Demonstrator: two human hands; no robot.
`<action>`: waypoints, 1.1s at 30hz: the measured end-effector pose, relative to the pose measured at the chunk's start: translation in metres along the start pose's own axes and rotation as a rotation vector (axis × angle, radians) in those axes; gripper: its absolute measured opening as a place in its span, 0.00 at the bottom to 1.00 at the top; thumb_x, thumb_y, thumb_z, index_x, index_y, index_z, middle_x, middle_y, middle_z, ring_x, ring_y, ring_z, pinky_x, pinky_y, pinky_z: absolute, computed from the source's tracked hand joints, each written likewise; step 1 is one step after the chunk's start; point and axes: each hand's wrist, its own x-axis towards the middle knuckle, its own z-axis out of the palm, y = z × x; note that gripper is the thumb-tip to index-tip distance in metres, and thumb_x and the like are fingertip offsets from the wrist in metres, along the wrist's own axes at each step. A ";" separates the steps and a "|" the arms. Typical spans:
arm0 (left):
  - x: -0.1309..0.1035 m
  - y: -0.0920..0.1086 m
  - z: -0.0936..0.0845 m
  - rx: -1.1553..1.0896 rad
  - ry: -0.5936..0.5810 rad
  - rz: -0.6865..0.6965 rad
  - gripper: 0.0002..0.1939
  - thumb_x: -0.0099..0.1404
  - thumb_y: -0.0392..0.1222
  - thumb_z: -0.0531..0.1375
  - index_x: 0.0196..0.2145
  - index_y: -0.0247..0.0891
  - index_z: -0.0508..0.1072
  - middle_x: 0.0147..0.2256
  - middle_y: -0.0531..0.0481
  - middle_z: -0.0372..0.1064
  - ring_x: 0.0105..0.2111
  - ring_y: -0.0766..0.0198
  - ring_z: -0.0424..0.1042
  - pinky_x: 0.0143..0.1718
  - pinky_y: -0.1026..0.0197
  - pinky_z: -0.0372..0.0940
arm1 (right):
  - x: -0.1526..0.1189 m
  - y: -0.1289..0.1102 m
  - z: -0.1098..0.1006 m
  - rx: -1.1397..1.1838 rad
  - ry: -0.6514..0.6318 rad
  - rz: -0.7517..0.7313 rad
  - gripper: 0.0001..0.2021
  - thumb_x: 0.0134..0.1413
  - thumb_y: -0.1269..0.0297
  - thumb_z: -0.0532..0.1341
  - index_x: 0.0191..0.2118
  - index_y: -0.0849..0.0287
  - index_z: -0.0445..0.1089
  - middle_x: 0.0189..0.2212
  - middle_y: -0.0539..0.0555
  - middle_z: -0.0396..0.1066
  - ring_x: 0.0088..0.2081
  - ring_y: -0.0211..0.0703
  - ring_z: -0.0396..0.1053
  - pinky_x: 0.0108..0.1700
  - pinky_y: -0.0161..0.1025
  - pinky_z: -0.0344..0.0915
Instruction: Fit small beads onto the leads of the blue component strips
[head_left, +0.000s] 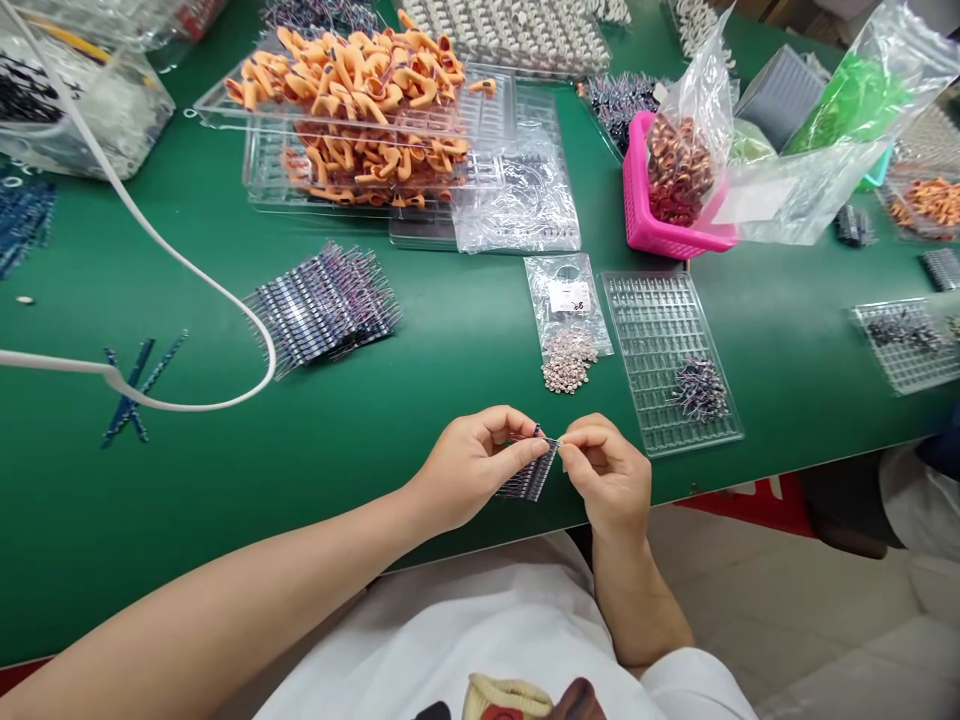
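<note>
My left hand [476, 465] pinches a small dark part with thin wire leads [538, 432] between thumb and fingertips. My right hand [611, 475] is closed at the tip of those leads, thumb against forefinger; whatever tiny piece it grips is too small to make out. Under and between the hands lies a row of similar dark wired parts [536, 480], partly covered by my left hand. Just beyond them, a pile of small pale round pieces [568, 365] spills from a clear labelled bag [566, 285]. Right of it, a clear ribbed tray [645, 330] holds a clump of wired parts [701, 388].
Stacked clear trays [225, 105] bear orange curved pieces [367, 80] at the back. A bundle of wired parts [326, 305] lies left. A white cable [187, 265] loops over the green table [300, 450]. A pink basket [637, 215] stands back right. Someone's sleeve [915, 500] shows at right.
</note>
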 end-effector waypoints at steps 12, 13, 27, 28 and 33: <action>0.001 -0.003 -0.003 0.044 -0.014 -0.004 0.13 0.58 0.46 0.69 0.31 0.35 0.72 0.26 0.55 0.68 0.25 0.70 0.65 0.23 0.67 0.63 | 0.000 0.001 -0.001 -0.008 -0.003 0.012 0.04 0.59 0.68 0.65 0.32 0.55 0.75 0.30 0.50 0.68 0.28 0.37 0.64 0.27 0.36 0.58; 0.001 -0.003 -0.003 0.044 -0.015 -0.005 0.13 0.58 0.46 0.69 0.31 0.35 0.72 0.26 0.55 0.68 0.24 0.70 0.65 0.23 0.67 0.63 | 0.000 0.001 -0.001 -0.010 -0.002 0.013 0.04 0.59 0.68 0.65 0.32 0.55 0.75 0.30 0.50 0.68 0.28 0.37 0.64 0.27 0.36 0.58; 0.001 -0.004 -0.003 0.067 -0.016 -0.006 0.13 0.59 0.47 0.68 0.32 0.35 0.71 0.27 0.55 0.67 0.24 0.69 0.65 0.24 0.66 0.62 | 0.000 -0.001 0.000 -0.018 -0.008 0.011 0.04 0.59 0.68 0.65 0.32 0.55 0.75 0.29 0.50 0.68 0.28 0.37 0.64 0.27 0.36 0.58; 0.001 -0.003 -0.003 0.070 -0.016 -0.006 0.13 0.59 0.47 0.68 0.32 0.35 0.71 0.27 0.55 0.67 0.24 0.69 0.65 0.24 0.66 0.62 | 0.000 -0.001 0.000 -0.020 -0.007 0.013 0.04 0.59 0.67 0.65 0.32 0.55 0.75 0.29 0.50 0.68 0.28 0.37 0.64 0.27 0.36 0.58; 0.001 -0.003 -0.003 0.073 -0.020 -0.016 0.14 0.58 0.47 0.68 0.32 0.35 0.71 0.27 0.55 0.68 0.24 0.70 0.65 0.23 0.66 0.63 | 0.000 -0.001 0.000 -0.022 -0.013 0.028 0.05 0.59 0.67 0.65 0.32 0.55 0.75 0.29 0.50 0.67 0.28 0.37 0.64 0.28 0.36 0.58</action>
